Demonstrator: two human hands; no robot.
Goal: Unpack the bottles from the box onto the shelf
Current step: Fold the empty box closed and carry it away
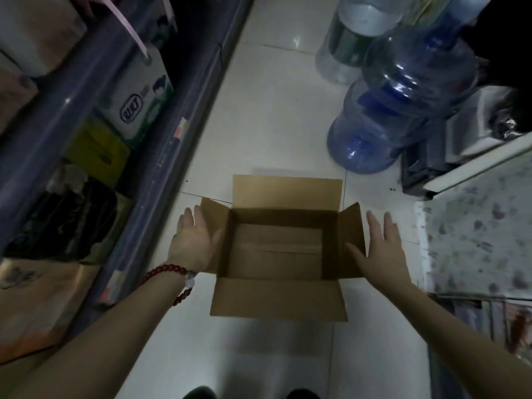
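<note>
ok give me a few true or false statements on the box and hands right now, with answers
1. The box is open and no bottles show inside it. True.
2. The left hand grips a bottle. False: its fingers are straight, lying against the box's left flap, and it holds nothing.
3. The right hand lies flat beside the box's right flap. True.
4. The box sits on the shelf. False: it sits on the tiled floor, beside the shelf.
5. A red bead bracelet is on the right wrist. False: it is on the left wrist.
</note>
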